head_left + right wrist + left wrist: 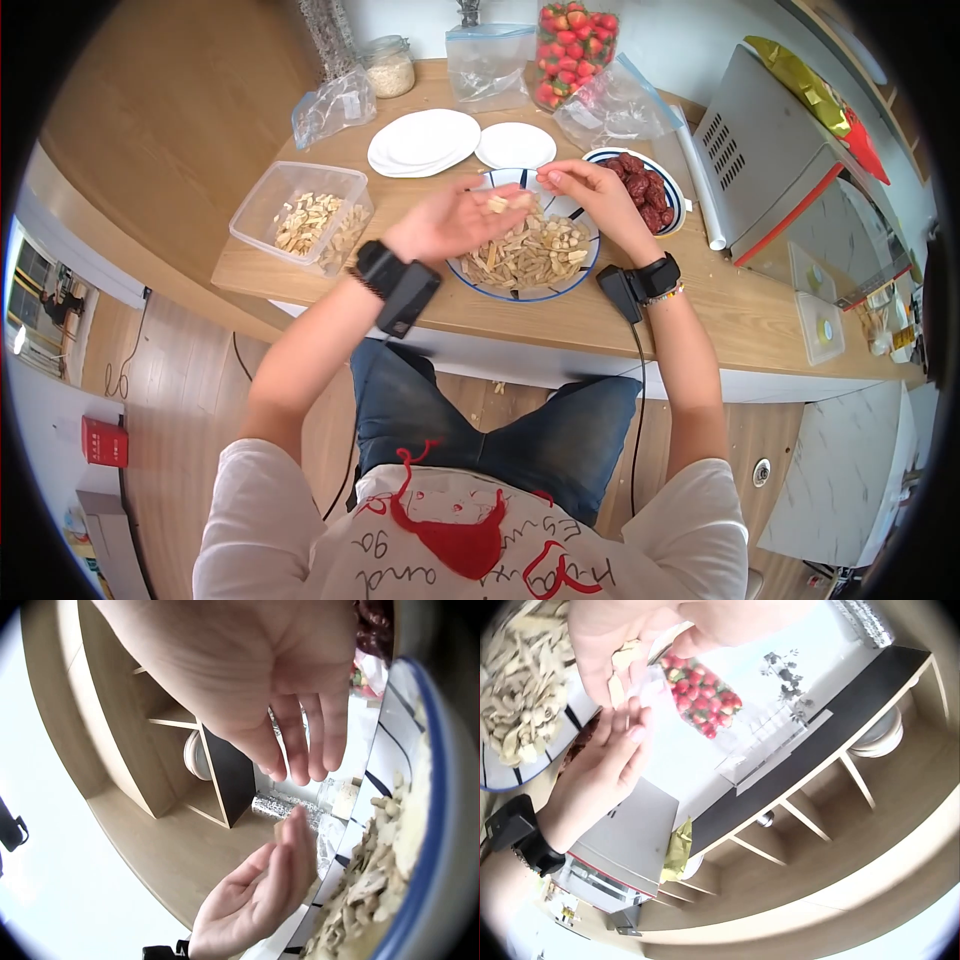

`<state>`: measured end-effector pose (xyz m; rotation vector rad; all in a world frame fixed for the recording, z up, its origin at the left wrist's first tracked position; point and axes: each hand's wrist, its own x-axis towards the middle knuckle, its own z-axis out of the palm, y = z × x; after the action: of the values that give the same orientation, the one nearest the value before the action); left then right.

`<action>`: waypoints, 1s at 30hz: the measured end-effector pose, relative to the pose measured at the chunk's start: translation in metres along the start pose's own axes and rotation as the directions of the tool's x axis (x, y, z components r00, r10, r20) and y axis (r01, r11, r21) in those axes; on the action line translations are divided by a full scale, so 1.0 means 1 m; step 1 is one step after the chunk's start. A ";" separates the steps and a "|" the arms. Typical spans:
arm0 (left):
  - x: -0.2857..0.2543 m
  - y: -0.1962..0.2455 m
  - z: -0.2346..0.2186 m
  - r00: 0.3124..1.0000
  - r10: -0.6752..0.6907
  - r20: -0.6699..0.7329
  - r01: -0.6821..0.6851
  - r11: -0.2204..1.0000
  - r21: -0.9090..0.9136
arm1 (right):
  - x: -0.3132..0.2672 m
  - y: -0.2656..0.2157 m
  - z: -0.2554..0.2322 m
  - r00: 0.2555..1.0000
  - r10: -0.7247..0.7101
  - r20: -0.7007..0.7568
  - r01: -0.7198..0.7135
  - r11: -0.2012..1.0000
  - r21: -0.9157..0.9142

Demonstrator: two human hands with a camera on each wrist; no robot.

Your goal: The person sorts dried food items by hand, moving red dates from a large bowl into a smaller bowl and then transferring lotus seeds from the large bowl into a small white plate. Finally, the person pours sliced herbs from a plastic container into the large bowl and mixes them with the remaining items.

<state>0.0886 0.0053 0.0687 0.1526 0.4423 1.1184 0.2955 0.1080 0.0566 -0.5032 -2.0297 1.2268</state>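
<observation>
Cream-coloured dried slices (497, 204) are carried on the upturned left hand (448, 222), its fingers loosely extended; whether anything is pinched by the right hand (592, 192) cannot be told. Probably light and brittle, they are best lifted by their edges.

Before you on the tabletop (720, 300) sits a bowl (516, 294) holding slices (525, 258), under your left grip (450, 220) and right grip (595, 195). Left of the bowl stands a tub (275, 252) with pieces (308, 222) inside; just right, a dish (680, 205) of dates (645, 190). Plates (424, 142) lie behind the bowl. Farther back, left to right: jar (390, 72), bag (488, 72), strawberries (573, 50). At far right, past a roll (699, 180), stands an appliance (770, 160) with packaging (800, 85) on top.
</observation>
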 end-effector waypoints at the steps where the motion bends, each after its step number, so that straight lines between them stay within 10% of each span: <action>1: -0.013 0.008 0.003 0.999 0.042 -0.017 -0.042 0.999 0.029 | -0.001 -0.003 -0.003 1.000 0.005 0.000 -0.005 0.998 -0.069; 11: -0.156 0.109 -0.024 0.771 0.626 -0.115 -0.465 0.677 0.571 | -0.020 -0.036 -0.015 0.906 0.268 0.327 -0.134 0.916 -0.379; 17: -0.186 0.130 -0.047 0.606 0.792 -0.074 0.015 0.082 0.997 | -0.025 -0.037 -0.023 0.869 0.309 0.386 -0.098 0.873 -0.478; 20: -0.177 0.132 -0.061 0.599 0.801 -0.012 0.302 -0.212 0.930 | -0.024 -0.039 -0.023 0.813 0.388 0.435 -0.150 0.860 -0.488; 30: -0.101 0.059 -0.006 0.759 0.605 0.242 -0.069 -0.295 0.953 | -0.019 -0.029 -0.018 0.891 0.288 0.351 -0.161 0.924 -0.348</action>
<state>0.0008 -0.0595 0.1097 1.7246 1.7626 1.1055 0.3228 0.0931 0.0803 -0.7051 -2.5965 1.2244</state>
